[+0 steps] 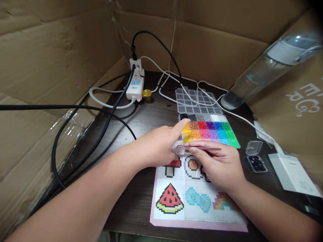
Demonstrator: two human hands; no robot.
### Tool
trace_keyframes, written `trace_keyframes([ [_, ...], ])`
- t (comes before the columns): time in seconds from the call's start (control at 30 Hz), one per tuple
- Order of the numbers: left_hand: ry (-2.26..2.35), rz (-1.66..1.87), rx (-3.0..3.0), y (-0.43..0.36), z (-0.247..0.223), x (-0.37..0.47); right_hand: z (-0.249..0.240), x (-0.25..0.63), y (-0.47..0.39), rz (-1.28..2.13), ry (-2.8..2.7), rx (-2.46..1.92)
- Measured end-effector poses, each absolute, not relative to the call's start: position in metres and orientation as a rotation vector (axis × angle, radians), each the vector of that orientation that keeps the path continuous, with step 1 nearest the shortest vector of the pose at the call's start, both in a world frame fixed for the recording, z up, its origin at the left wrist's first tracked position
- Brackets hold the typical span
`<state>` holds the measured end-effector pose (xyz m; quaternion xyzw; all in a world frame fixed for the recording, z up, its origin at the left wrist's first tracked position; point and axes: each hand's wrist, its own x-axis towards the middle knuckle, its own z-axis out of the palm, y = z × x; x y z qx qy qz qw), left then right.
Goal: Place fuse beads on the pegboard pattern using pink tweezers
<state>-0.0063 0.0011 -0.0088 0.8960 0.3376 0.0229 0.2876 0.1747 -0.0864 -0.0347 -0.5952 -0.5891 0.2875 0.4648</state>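
Note:
My left hand [160, 144] reaches over the top of the pattern sheet. Its index finger stretches to the bead box [202, 125], near the black and grey beads. A small clear plastic box [178, 147] appears gripped between its thumb and other fingers, partly hidden. Pink tweezers [205, 148] lie level in my right hand [220, 164], pinched between thumb and fingers, with their tips beside the clear box. Beneath both hands is the pattern sheet [170, 198] under a clear pegboard, showing a watermelon, a bow, a rainbow and an egg. My right hand covers part of it.
A lidded box of dark beads [255, 163] lies open at right, near a white charger [294, 173]. Behind stand a water bottle [267, 70], a power strip [135, 82] and a small gold tin [146, 95]. Black and white cables cross the table; cardboard walls [214, 27] surround it.

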Motion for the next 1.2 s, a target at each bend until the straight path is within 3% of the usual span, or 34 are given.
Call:
trace_keyframes([
  [1.2,0.919,0.022,2.385,0.0003,-0.0048,-0.0063,-0.0339,0.1797,-0.0853,0.644,-1.439,-1.470],
])
